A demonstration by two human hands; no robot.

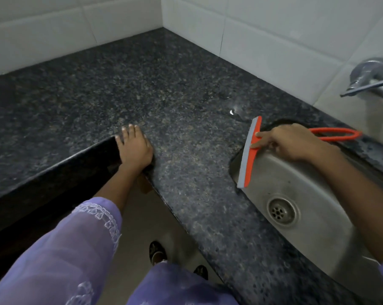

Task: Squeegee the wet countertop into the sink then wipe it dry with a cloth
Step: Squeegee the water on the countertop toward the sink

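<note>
My right hand grips an orange squeegee with a grey rubber blade, its index finger laid along the head. The blade hangs over the left rim of the steel sink, tilted down into the basin. An orange loop trails from the handle behind my hand. My left hand rests flat on the inner corner edge of the dark speckled granite countertop. A small puddle glints on the counter just beyond the sink's far-left rim. No cloth is in view.
White tiled walls meet at the back corner. A chrome tap juts from the right wall above the sink. The sink drain lies near the front. The floor and my feet show below the L-shaped counter edge.
</note>
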